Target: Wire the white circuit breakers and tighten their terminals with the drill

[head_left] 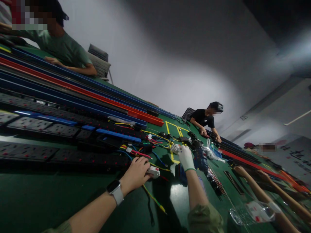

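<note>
My left hand [136, 173], bare with a watch on the wrist, is closed around a small white and grey block [154, 172] just above the green table [97, 197]. Farther off and to the right, my right hand [185, 158] wears a white glove and pinches a similar white piece [176, 148]. Loose red, blue and yellow-green wires [139, 152] come out of the black socket strips [73, 155] left of my hands. A yellow-green wire [155, 202] lies on the table below my left hand.
A cordless drill [200, 158] and a bundle of thin rods [216, 181] lie right of my right hand. A clear plastic container [252, 213] is at the lower right. Blue and orange rails [97, 95] run along the left. Other people sit around the table, with bare forearms [257, 191] at right.
</note>
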{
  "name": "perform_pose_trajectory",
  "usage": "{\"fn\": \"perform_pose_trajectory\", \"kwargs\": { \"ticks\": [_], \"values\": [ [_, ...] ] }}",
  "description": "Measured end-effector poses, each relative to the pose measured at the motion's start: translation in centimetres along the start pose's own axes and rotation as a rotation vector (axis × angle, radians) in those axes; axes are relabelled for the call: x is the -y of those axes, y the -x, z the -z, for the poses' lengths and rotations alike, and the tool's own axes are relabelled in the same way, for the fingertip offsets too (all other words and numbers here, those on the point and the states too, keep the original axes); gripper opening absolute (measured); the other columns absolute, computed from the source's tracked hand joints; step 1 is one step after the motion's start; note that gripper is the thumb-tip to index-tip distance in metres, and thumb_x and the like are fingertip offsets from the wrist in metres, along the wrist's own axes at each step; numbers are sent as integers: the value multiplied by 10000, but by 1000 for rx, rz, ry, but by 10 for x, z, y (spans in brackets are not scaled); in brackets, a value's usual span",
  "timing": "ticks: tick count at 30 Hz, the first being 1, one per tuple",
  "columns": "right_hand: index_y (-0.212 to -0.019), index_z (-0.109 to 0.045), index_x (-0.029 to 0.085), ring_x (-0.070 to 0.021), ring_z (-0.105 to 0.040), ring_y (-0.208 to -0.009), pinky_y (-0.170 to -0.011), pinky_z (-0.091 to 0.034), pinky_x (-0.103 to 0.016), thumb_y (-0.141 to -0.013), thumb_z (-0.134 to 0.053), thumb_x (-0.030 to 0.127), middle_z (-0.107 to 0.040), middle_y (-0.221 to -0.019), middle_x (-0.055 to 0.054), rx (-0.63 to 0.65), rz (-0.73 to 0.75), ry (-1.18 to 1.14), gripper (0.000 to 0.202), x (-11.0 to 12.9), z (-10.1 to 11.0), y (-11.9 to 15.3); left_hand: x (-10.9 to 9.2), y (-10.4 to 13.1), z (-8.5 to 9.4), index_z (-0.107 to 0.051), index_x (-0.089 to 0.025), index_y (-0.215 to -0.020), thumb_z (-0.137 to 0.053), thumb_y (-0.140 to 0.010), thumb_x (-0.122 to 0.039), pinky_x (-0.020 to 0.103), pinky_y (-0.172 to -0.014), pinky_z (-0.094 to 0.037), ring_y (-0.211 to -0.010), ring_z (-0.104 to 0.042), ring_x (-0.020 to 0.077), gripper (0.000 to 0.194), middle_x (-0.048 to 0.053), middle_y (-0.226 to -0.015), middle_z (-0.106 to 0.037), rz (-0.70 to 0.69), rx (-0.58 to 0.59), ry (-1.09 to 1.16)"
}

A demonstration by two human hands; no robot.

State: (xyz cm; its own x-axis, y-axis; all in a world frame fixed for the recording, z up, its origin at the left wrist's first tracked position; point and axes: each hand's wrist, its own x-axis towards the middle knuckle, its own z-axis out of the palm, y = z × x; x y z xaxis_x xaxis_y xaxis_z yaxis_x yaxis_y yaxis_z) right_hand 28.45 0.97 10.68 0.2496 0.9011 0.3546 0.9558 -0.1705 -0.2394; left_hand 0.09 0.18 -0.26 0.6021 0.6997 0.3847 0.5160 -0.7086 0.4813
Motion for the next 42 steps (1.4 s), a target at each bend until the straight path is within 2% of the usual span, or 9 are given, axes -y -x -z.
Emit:
{"fn": "perform_pose_trajectory", "kwargs": {
  "ticks": [3, 7, 10, 15, 23, 31, 36, 39, 42],
  "values": [
    [-960, -656, 189, -194, -636, -934, -876, -511, -343, -872, -645, 217, -678, -996, -48, 86, 64, -81, 92, 17, 1, 10, 2, 0, -2, -669, -225, -1070, -642, -907, -445, 517, -1120, -332, -1271, -523, 320, 276, 109, -1256, -653, -5, 1, -4],
    [-967, -613, 223, -191, -644, -904, -850, -484, -308, -840, -605, 248, -679, -947, -11, 318, 142, -318, 130, 44, -8, 29, 4, -1, -4, -677, -223, -1043, -597, -930, -492, 540, -1134, -319, -1281, -518, 326, 302, 126, -1210, -662, -4, 8, 2],
    [-937, -604, 232, -192, -636, -852, -799, -455, -297, -822, -591, 213, -679, -899, -6, 378, 119, -258, 117, 52, -18, 37, 3, -1, -3, -680, -226, -1043, -608, -920, -491, 551, -1150, -304, -1281, -520, 325, 301, 121, -1215, -663, -6, 14, 5],
    [-906, -583, 236, -189, -628, -852, -788, -425, -275, -796, -608, 173, -680, -879, -9, 381, 136, -138, 129, 51, -32, 36, 2, -1, 1, -680, -230, -1038, -636, -897, -451, 557, -1178, -282, -1269, -529, 316, 265, 106, -1228, -663, -8, 12, 13],
    [-960, -608, 240, -206, -616, -855, -781, -409, -284, -845, -611, 215, -686, -893, -29, 349, 140, -40, 118, 50, -38, 42, 4, -2, -2, -682, -234, -1056, -640, -886, -424, 568, -1189, -275, -1279, -525, 321, 258, 106, -1226, -664, -9, 18, 32],
    [-1072, -646, 247, -217, -632, -990, -899, -450, -309, -877, -610, 211, -701, -1019, -41, 309, 215, -131, 202, 48, -48, 46, 5, -3, -2, -688, -236, -1052, -664, -859, -388, 571, -1194, -274, -1267, -527, 323, 247, 105, -1210, -666, -17, 16, 66],
    [-1133, -664, 236, -217, -643, -982, -924, -494, -335, -888, -599, 222, -697, -1026, -53, 292, 256, -153, 254, 42, -54, 47, 5, -2, -3, -687, -235, -1052, -672, -863, -412, 556, -1172, -309, -1254, -533, 323, 259, 106, -1194, -670, -15, 9, 58],
    [-1258, -641, 224, -235, -640, -1113, -1022, -491, -376, -886, -614, 234, -695, -1179, -80, 260, 271, -185, 373, 40, -53, 52, 4, -2, -4, -683, -224, -1053, -671, -870, -414, 539, -1144, -345, -1274, -520, 328, 264, 117, -1209, -665, -8, 11, 42],
    [-1385, -576, 242, -256, -553, -1307, -1146, -421, -435, -889, -609, 214, -623, -1380, -90, 138, 280, -212, 498, 37, -41, 64, 2, -1, -1, -676, -218, -1057, -683, -867, -415, 513, -1115, -375, -1296, -502, 330, 274, 120, -1237, -658, 1, 10, 25]
  ]
}}
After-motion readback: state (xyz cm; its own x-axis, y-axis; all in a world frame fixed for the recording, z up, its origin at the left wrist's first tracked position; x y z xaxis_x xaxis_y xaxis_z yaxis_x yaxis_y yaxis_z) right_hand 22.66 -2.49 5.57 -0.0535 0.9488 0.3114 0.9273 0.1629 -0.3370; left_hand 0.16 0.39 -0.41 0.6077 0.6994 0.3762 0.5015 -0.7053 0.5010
